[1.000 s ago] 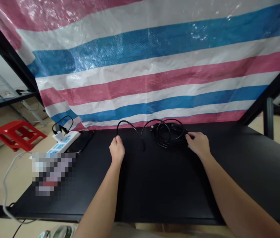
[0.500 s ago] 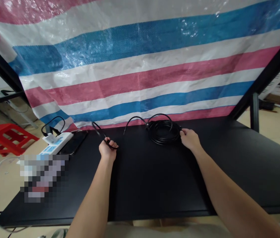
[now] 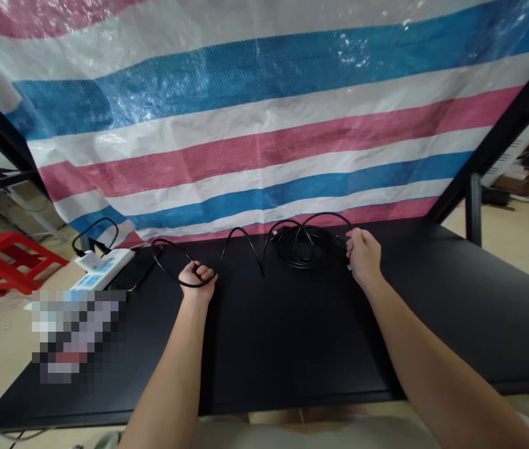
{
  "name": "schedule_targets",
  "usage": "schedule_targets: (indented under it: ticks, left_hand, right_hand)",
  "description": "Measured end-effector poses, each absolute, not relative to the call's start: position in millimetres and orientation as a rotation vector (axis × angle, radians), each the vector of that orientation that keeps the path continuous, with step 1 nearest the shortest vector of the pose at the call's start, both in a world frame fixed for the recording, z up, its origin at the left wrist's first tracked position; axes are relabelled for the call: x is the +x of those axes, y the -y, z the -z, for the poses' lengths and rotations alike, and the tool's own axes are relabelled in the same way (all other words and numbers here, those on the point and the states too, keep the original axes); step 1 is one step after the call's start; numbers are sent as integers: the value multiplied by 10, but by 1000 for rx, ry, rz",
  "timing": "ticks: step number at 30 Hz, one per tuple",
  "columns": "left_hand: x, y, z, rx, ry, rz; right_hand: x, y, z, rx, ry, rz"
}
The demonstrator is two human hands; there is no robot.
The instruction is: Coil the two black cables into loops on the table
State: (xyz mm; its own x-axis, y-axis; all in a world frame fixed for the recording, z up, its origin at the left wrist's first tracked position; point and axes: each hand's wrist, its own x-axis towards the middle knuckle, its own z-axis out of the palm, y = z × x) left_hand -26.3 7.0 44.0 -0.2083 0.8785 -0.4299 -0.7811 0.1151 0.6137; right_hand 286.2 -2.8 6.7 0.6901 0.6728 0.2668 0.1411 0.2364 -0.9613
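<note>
A coil of thin black cable (image 3: 302, 244) lies at the back of the black table (image 3: 292, 337), with loose loops arching off to the left. My left hand (image 3: 196, 282) is closed round one loose strand of that cable, palm up, left of the coil. My right hand (image 3: 362, 254) grips the right edge of the coil, fingers pinched on it. A free cable end (image 3: 261, 269) points down onto the table between the two hands.
A white power strip (image 3: 100, 269) with a plugged-in black lead and a dark phone (image 3: 132, 275) lie at the table's back left. A striped tarp (image 3: 264, 125) hangs behind. A red stool (image 3: 2, 265) stands on the floor to the left. A black frame post (image 3: 473, 209) rises at right.
My left hand has drawn the loose strand out to the left, lengthening it toward the phone. My right hand has stayed on the coil, which has loosened slightly.
</note>
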Motion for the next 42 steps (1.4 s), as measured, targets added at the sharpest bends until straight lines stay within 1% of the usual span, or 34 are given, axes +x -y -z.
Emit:
schedule_targets:
  ticks: [3, 6, 9, 13, 15, 18, 22, 26, 30, 34, 39, 42]
  left_hand:
    - [-277, -65, -433, 107, -886, -1524]
    - [-297, -69, -425, 61, -828, -1543]
    - [-311, -76, -414, 38, -771, -1564]
    - [-324, -76, -393, 66, -732, -1579]
    - [-332, -75, -385, 87, -729, -1586]
    - [-346, -78, -376, 76, -745, -1602]
    - [-351, -98, -362, 83, -764, -1597]
    - [-332, -108, -347, 63, -755, -1614]
    - [-311, -91, -350, 71, -736, -1616]
    - [-302, -71, -384, 56, -723, -1619]
    - [-294, -58, -422, 43, -756, -1625]
    - [-296, -59, -415, 55, -792, -1618]
  right_hand:
    - [2892, 49, -125, -1044, 601, -632]
    - [2947, 129, -200, -845, 560, -846]
    - [2949, 237, -289, -747, 625, -999]
    - [2822, 256, -422, -756, 856, -1049]
    - [2734, 178, -469, -834, 937, -1004]
    - [2601, 28, -470, -971, 892, -819]
    - [2435, -51, -335, -1055, 852, -529]
    - [2333, -10, -169, -1133, 1049, -344]
    - [2318, -7, -93, -1322, 1164, -237]
    - [2362, -3, -130, -1433, 969, -131]
    - [2469, 15, -201, -1393, 691, -102]
    - [2520, -12, -207, -1310, 616, -207]
